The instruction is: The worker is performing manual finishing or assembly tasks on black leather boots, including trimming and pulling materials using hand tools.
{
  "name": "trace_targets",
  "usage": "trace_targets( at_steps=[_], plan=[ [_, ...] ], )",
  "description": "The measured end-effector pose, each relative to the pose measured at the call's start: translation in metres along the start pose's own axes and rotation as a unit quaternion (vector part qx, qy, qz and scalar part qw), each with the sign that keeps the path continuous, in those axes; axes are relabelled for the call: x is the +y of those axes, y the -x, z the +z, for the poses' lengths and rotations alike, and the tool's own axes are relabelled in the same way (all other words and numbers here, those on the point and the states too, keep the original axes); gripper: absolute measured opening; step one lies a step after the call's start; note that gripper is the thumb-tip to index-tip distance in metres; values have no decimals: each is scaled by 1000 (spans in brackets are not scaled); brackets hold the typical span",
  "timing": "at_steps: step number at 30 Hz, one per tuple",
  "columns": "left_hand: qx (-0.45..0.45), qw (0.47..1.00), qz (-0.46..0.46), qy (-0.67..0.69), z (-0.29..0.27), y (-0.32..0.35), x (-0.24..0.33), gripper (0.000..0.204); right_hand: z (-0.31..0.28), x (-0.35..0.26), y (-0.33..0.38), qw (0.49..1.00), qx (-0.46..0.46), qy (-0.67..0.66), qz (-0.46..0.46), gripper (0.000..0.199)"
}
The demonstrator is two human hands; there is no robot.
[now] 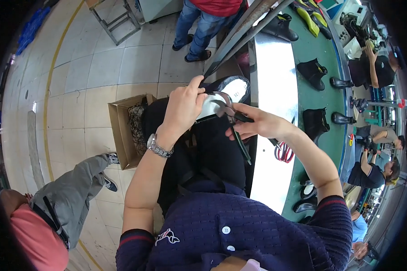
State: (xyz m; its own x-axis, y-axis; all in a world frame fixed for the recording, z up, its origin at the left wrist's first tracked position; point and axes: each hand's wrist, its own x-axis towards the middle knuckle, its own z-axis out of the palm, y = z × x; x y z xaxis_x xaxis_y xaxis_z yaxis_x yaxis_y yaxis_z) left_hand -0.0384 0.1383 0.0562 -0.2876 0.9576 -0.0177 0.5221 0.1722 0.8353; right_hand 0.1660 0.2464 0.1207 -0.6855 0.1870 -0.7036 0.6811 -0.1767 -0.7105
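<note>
A dark boot with a white underside (236, 89) lies across my lap, its underside turned up. My left hand (183, 107) is closed on the boot's left edge, fingers bent over the side. In my right hand (263, 123) is a pair of pincers (228, 109) with a dark metal head and dark green handles. The head of the pincers rests at the boot's edge, near the middle of the white underside. Whether the jaws grip the material, I cannot tell.
At my right runs a shiny metal ledge (274, 86) with red-handled scissors (284, 152). Beyond it, a green conveyor belt (308, 97) carries several black boots (313, 73). A cardboard box (118, 135) of dark strands stands left of my legs. A slanted metal post (233, 43) rises ahead. People stand around.
</note>
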Motion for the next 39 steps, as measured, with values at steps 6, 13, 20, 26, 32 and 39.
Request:
trace_targets(
  at_steps=[6, 13, 20, 26, 32, 39],
  plan=[
    [43, 963, 111, -242, 13, 25, -5, 62, 20, 4, -13, 979, 83, 176, -62, 51],
    [78, 861, 122, -488, 38, 40, -20, 55, 11, -58, 2, 870, 138, 470, -66, 54],
    [109, 873, 155, -450, 41, 40, -33, 55, 26, -20, -51, 793, 262, 536, -122, 61],
    [135, 873, 184, -432, 42, 35, -36, 47, 52, -18, -58, 795, 361, 454, -178, 67],
    [169, 884, 189, -394, 39, 37, -46, 46, 58, -55, -44, 801, 328, 442, -236, 69],
    [88, 922, 33, -376, -6, 40, -14, 69, 50, -49, -50, 779, 251, 559, -137, 70]
  ],
)
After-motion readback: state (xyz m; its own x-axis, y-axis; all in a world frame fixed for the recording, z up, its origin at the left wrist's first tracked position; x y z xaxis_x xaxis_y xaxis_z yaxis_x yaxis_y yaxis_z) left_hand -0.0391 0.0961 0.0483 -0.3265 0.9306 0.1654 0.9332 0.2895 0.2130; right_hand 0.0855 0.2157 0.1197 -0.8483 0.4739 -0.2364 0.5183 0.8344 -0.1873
